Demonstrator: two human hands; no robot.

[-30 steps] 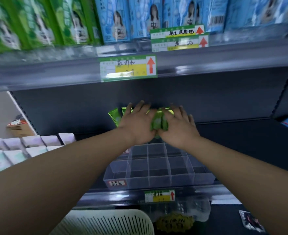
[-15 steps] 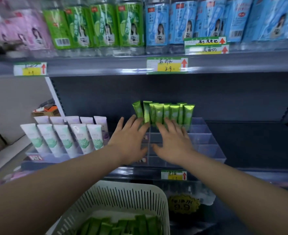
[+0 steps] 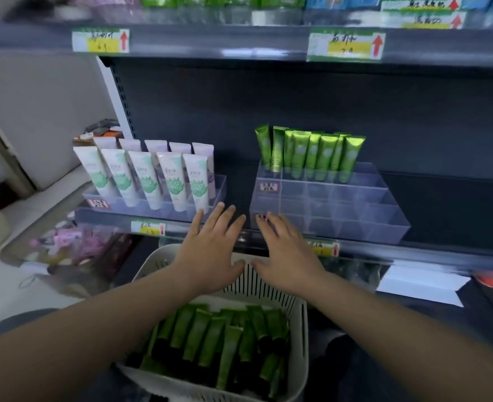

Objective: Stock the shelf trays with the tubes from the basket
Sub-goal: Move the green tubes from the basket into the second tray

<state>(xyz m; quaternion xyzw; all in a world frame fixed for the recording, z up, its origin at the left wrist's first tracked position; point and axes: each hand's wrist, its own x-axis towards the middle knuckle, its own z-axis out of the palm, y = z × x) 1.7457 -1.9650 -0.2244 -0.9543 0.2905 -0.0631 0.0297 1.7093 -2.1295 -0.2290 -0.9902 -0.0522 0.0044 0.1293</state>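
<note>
My left hand [image 3: 210,258] and my right hand [image 3: 287,256] are both flat and empty, palms down, fingers straight and a little spread. They lie side by side with the thumbs close together but not touching. They hover over the far rim of the white slotted basket [image 3: 268,294].

Below my wrists and forearms, the basket holds a loose heap of green tubes [image 3: 227,343] with dark caps. Most of them lie lengthwise, and they overlap one another.

Just past my right fingertips, on the shelf [image 3: 442,204], stands the clear divided tray [image 3: 355,210]. Its near compartments hold nothing. Only its far row is filled, with a line of upright green tubes [image 3: 312,153] packed close together; the leftmost one tilts slightly.

Past my left hand and off to the left sits a second clear tray [image 3: 152,208]. White tubes with green print [image 3: 146,178] stand in its front row, leaning back. Pale purple tubes [image 3: 178,147] stand behind them.

A small yellow price tag [image 3: 148,227] is fixed to the shelf edge to the left of my left hand. Another tag shows partly behind my right hand.

High above both hands runs the upper shelf [image 3: 239,44]. It carries two larger tags with red arrows, one up to the left [image 3: 100,39] and one up to the right [image 3: 345,44]. The products on that shelf are too blurred to make out.
</note>
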